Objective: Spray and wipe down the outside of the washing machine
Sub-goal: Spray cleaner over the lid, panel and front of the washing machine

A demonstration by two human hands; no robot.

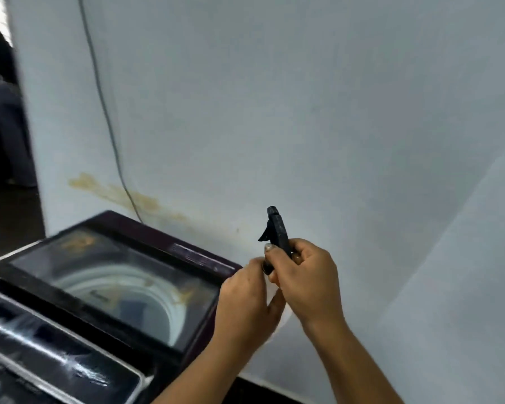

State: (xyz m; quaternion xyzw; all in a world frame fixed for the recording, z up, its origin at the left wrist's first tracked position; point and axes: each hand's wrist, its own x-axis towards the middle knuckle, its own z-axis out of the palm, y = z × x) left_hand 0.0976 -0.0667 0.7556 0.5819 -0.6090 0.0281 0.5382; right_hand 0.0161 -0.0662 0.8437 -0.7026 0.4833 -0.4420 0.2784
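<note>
Right hand: right hand, lower centre of the frame, wrapped around the neck of a black spray head, forefinger just under the trigger
Left hand: left hand closed at the collar below the spray head, touching the right; the bottle body is hidden behind both hands
Step in hand: seemingly tightening or setting the sprayer; best done with the bottle kept upright and the collar turned snug so it cannot leak
Aim: nozzle points up toward the wall, not the machine, and should be turned down and left before any squeeze
Washing machine: washing machine fills the lower left, its glass lid shut, drum visible beneath, yellowish smears on the glass
Around: cord hanging down the wall to the machine's back, brownish stain beside it
In the way: nothing between hands and lid; no cloth in view
</note>
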